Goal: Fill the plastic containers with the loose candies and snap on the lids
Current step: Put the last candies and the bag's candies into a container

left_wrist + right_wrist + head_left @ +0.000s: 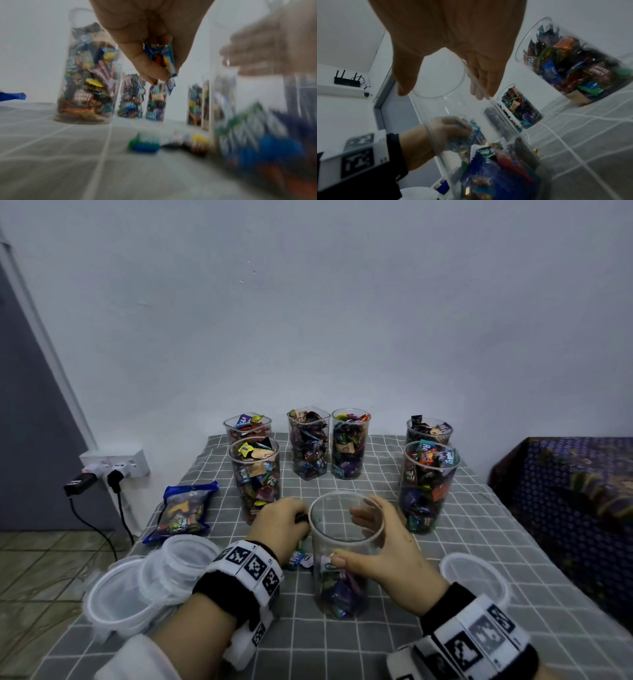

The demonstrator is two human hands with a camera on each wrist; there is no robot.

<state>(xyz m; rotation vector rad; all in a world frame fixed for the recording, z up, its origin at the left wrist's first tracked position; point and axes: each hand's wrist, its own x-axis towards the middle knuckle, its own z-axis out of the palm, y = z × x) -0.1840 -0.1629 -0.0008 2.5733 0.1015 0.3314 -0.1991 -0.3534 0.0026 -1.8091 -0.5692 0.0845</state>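
Head view: right hand around container.

Clear upright container, part-filled with wrapped candies, lidless

Left wrist view: the near container is motion-blurred and we cannot read its wrappers; the loose candies on the cloth are smeared too. The left hand is cut off by the top edge. Head view: the left hand's fingertips hide behind the container's rim. The lid is partly covered by the right wrist.
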